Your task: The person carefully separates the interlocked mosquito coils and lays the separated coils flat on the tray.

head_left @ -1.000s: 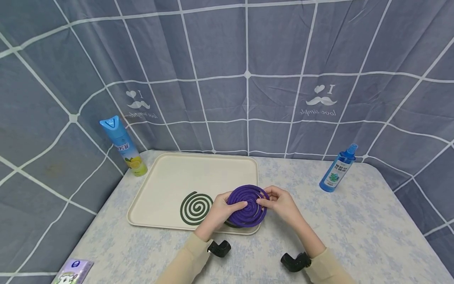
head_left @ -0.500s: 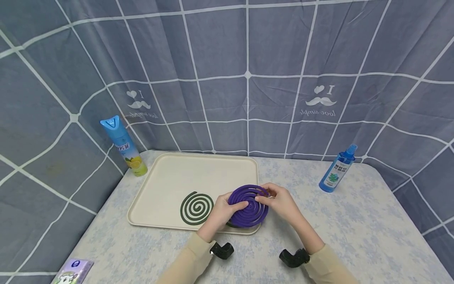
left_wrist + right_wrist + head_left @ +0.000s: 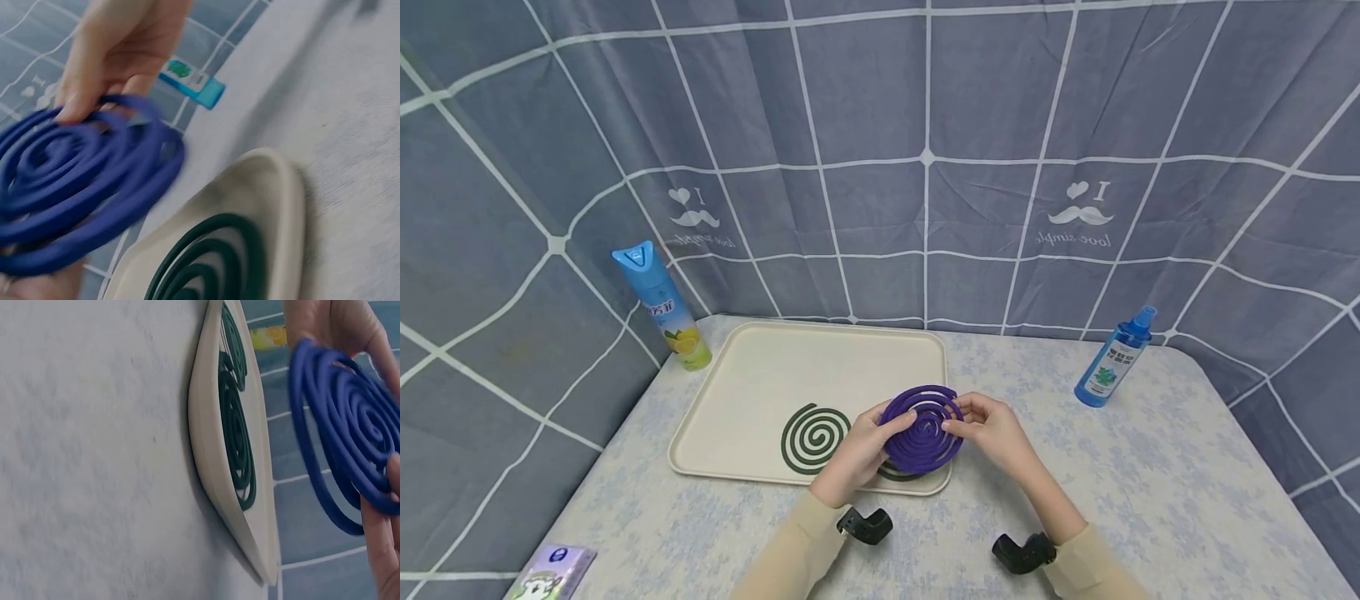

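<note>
In the head view, a purple mosquito coil (image 3: 922, 454) is held up above the front right corner of the cream tray (image 3: 835, 358). My left hand (image 3: 857, 450) pinches its left side, thumb on top. The right hand (image 3: 997, 432) pinches the right side between thumb and fingers. Gaps show between the rings, and in the right wrist view an outer ring of the purple coil (image 3: 344, 419) stands away from the others; whether it is one coil or two nested ones I cannot tell. A green mosquito coil (image 3: 815, 440) lies on the tray. Another green coil (image 3: 898, 475) is partly hidden below the purple one.
A blue and yellow spray can (image 3: 664, 308) stands left of the tray. At the right back is a blue spray bottle (image 3: 1112, 358). A purple tissue pack (image 3: 552, 573) lies front left. A grey checked curtain (image 3: 880, 208) hangs behind the table (image 3: 1150, 467).
The left thumb has shifted up and outward on the purple coil. The coil has risen slightly, its upper rings spread wider, and more of the green coil beneath shows.
</note>
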Demonstrator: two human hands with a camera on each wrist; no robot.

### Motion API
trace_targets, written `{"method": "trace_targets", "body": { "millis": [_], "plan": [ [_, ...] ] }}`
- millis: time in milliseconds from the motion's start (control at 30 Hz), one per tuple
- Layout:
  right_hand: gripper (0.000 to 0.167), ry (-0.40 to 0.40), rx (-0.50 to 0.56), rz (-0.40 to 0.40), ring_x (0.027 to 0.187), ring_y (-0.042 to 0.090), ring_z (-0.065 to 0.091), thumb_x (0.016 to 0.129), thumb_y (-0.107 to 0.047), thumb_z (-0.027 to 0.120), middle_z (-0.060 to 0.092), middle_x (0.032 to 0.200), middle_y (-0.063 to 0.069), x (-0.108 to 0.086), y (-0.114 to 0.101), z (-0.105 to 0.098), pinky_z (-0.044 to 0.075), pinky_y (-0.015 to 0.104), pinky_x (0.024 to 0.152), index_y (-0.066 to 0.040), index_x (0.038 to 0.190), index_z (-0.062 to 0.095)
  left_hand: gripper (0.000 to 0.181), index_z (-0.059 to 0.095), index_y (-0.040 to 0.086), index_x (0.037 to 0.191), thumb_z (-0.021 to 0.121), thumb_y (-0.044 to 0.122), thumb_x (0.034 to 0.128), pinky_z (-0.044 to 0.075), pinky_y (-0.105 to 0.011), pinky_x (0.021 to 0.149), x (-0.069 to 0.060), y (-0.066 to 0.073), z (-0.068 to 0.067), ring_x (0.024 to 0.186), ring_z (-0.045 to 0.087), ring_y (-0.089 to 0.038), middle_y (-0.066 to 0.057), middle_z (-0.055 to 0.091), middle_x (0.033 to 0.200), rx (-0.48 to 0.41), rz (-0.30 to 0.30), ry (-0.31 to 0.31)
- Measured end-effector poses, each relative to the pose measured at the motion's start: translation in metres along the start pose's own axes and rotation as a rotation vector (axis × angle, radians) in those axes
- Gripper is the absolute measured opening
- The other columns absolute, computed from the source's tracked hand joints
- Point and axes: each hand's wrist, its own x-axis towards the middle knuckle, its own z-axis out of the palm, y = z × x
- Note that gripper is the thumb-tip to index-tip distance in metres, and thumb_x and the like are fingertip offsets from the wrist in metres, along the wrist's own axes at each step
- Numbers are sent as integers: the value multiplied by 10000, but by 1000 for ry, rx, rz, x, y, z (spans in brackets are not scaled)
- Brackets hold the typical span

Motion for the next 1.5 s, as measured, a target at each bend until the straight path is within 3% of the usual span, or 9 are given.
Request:
{"method": "trace_targets", "body": {
  "millis": [133, 200, 400, 567, 700, 900, 1100, 1267, 1500],
  "plan": [
    [212, -42, -81, -79, 817, 81, 619, 802, -107, 806, 715, 908, 52, -4, 1, -3, 528, 211, 689, -51, 989, 724, 753, 459, -84, 1382, 422, 568, 1006, 556, -238, 833, -2, 6, -8, 952, 644, -72, 4, 660, 1105, 13, -81, -152],
    [194, -79, -97, -144, 830, 86, 635, 805, -108, 805, 718, 922, 58, -6, 2, -4, 551, 220, 701, -61, 978, 730, 833, 493, -73, 1359, 374, 657, 976, 557, -237, 819, -2, 8, -10, 946, 646, -77, 27, 667, 1069, 35, -116, -179],
    [159, -170, -138, -347, 867, 93, 661, 823, -106, 785, 716, 943, 66, -11, 1, -4, 582, 249, 721, -62, 969, 743, 714, 579, -18, 1276, 400, 613, 992, 561, -230, 750, -3, 11, -9, 838, 656, -67, 65, 687, 937, 141, -190, -190],
    [169, -202, -183, -415, 871, 100, 666, 827, -100, 780, 709, 946, 57, -14, -3, -4, 581, 249, 729, -55, 986, 749, 629, 578, 21, 1312, 445, 551, 1001, 566, -280, 796, -4, 13, -7, 872, 661, -85, 18, 695, 991, 258, -201, -199],
    [161, -189, -180, -439, 851, 62, 646, 822, -96, 783, 716, 930, 48, -14, -6, -5, 572, 242, 718, -59, 977, 759, 617, 572, 26, 1322, 462, 538, 997, 572, -308, 807, -4, 14, -5, 898, 674, -112, -2, 699, 1021, 251, -196, -198],
    [150, -161, -125, -442, 828, 17, 626, 816, -93, 785, 723, 913, 54, -11, -4, -5, 570, 261, 682, -65, 962, 767, 564, 532, 28, 1277, 430, 514, 1011, 579, -231, 688, -3, 13, -4, 765, 688, -61, 55, 688, 867, 161, -217, -183],
    [162, -158, -120, -407, 801, -14, 596, 831, -120, 773, 720, 912, 30, -9, -4, -4, 553, 254, 674, -88, 990, 773, 446, 595, 67, 1150, 444, 464, 1017, 563, -188, 620, -3, 12, -3, 678, 675, -29, 82, 688, 775, 97, -230, -167],
    [159, -210, -134, -459, 787, -3, 579, 837, -114, 764, 712, 901, 26, -6, -8, -4, 538, 249, 673, -84, 993, 773, 455, 613, 66, 1132, 442, 472, 1018, 558, -170, 621, -4, 14, -4, 684, 675, -30, 71, 696, 778, 101, -247, -190],
    [158, -301, -145, -435, 816, -3, 580, 860, -134, 749, 718, 920, 35, -5, -12, -6, 540, 259, 677, -80, 1007, 773, 447, 599, 46, 1168, 409, 431, 1044, 567, -172, 639, -4, 14, -5, 724, 689, -40, 51, 713, 832, 69, -266, -273]
  ]
}}
